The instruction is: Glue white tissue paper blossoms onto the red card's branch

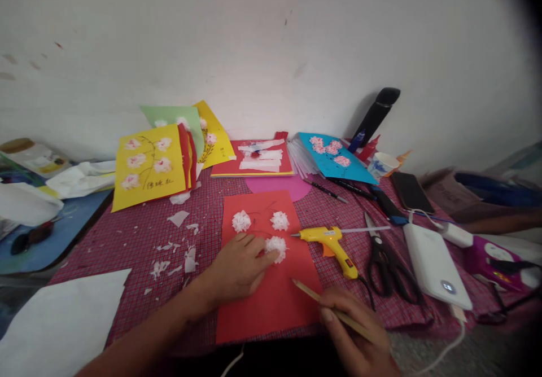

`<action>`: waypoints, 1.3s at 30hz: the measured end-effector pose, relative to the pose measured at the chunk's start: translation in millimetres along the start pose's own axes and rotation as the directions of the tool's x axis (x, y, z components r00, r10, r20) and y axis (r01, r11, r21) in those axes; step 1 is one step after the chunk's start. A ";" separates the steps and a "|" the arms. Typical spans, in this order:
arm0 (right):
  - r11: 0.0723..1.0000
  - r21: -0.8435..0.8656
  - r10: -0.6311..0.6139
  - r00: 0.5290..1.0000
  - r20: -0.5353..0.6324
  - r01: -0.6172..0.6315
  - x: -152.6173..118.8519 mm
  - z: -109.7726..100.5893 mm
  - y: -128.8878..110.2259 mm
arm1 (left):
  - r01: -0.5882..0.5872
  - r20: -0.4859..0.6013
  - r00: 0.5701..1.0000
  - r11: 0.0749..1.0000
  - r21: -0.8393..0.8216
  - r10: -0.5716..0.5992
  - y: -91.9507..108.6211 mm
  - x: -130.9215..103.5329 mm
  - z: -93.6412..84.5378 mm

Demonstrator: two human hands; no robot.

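Note:
A sheet of red paper [271, 303] lies in front of me with faint dark branch lines and three ruffled white paper flowers: one at upper left [241, 221], one at upper right [279, 220] and a lower one [276, 248]. My left hand [239, 264] rests on the sheet, fingers loosely bent and apart, its thumb touching the lower flower. Between the fingers of my right hand [353, 326] is a thin wooden stick [311, 292], its pointed tip over the red paper below that flower. Whether the tip touches the paper I cannot tell.
Right of the sheet lie a yellow glue gun [332, 244], black scissors [387, 264] and a white power bank [436, 264] with cables. Finished flower cards, yellow [146, 165] and blue [336, 157], lean at the back. Paper scraps [190, 258] litter the checked cloth on the left.

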State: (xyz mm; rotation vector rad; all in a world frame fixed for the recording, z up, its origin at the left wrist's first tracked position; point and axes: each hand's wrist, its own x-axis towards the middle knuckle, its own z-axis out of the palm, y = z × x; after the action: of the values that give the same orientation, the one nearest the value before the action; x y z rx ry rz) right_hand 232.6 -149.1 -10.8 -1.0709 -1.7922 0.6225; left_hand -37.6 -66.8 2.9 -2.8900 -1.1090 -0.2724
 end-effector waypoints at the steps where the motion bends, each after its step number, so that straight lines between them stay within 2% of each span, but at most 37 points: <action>1: 1.000 0.000 0.002 1.000 -0.006 -0.002 -0.7 0.2 0.5 | 0.012 -0.035 0.999 1.000 -0.010 -0.012 -1.7 -0.7 -4.5; 5: 1.000 0.002 0.001 1.000 -0.019 -0.001 -5.4 1.3 4.4 | 0.095 -0.135 0.986 0.995 -0.019 -0.097 -8.0 -6.2 -26.3; 8: 1.000 -0.009 -0.011 0.999 -0.035 0.010 -7.4 2.0 6.1 | 0.148 -0.099 0.984 0.989 -0.001 -0.147 -6.6 -16.3 -35.3; 12: 1.000 0.002 -0.014 1.000 -0.026 0.014 -7.7 3.0 6.6 | 0.199 -0.019 0.980 0.980 0.003 -0.199 6.5 -36.7 -31.4; 15: 1.000 0.007 0.031 0.999 -0.022 -0.031 -8.5 4.7 8.2 | 0.239 -0.015 0.971 0.971 -0.016 -0.240 18.6 -53.4 -25.6; 18: 0.996 0.022 0.091 0.995 -0.041 -0.090 -9.5 7.7 11.6 | 0.285 -0.107 0.951 0.957 -0.044 -0.288 23.8 -69.9 -20.5; 20: 0.989 0.056 0.138 0.989 -0.057 -0.135 -9.3 10.3 14.2 | 0.340 -0.209 0.912 0.935 -0.096 -0.353 20.6 -79.9 -16.9; 22: 0.979 0.105 0.184 0.979 -0.088 -0.175 -8.2 12.9 16.5 | 0.388 -0.292 0.850 0.896 -0.214 -0.438 12.2 -88.3 -13.7; 23: 0.973 0.133 0.202 0.974 -0.106 -0.187 -7.3 14.0 17.6 | 0.416 -0.322 0.803 0.858 -0.300 -0.502 6.7 -92.0 -12.7; 24: 0.968 0.158 0.214 0.969 -0.123 -0.193 -6.4 14.8 18.6 | 0.443 -0.347 0.740 0.806 -0.394 -0.576 0.7 -95.4 -12.2; 26: 0.965 0.185 0.213 0.966 -0.146 -0.185 -5.0 15.5 20.4 | 0.475 -0.379 0.568 0.667 -0.574 -0.731 -10.8 -101.6 -12.4; 28: 0.976 0.158 0.175 0.973 -0.150 -0.151 -5.0 15.4 20.7 | 0.459 -0.399 0.398 0.556 -0.692 -0.826 -19.7 -107.1 -13.3; 29: 0.985 0.123 0.136 0.979 -0.153 -0.118 -5.8 15.2 19.7 | 0.446 -0.412 0.328 0.524 -0.726 -0.850 -22.9 -109.4 -13.6; 31: 0.999 0.033 0.008 0.990 -0.139 -0.003 -8.7 16.2 13.9 | 0.428 -0.436 0.223 0.489 -0.760 -0.872 -26.9 -112.3 -13.6; 34: 0.964 -0.080 -0.254 0.967 0.001 0.254 -12.6 26.0 -5.2 | 0.410 -0.442 0.131 0.455 -0.791 -0.887 -29.4 -112.0 -12.4; 36: 0.912 -0.118 -0.376 0.916 0.143 0.392 -10.9 41.6 -22.0 | 0.383 -0.443 0.104 0.447 -0.809 -0.890 -30.3 -109.5 -11.6; 39: 0.865 -0.157 -0.422 0.860 0.288 0.477 2.3 76.4 -44.3 | 0.338 -0.437 0.090 0.440 -0.832 -0.895 -30.9 -105.9 -10.6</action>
State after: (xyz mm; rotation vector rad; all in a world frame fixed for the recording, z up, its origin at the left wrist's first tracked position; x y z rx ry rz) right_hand 145.9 -166.3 -9.3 -0.6863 -2.2786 0.2714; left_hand -137.1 -114.8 -6.2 -1.4713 -2.1270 -2.1376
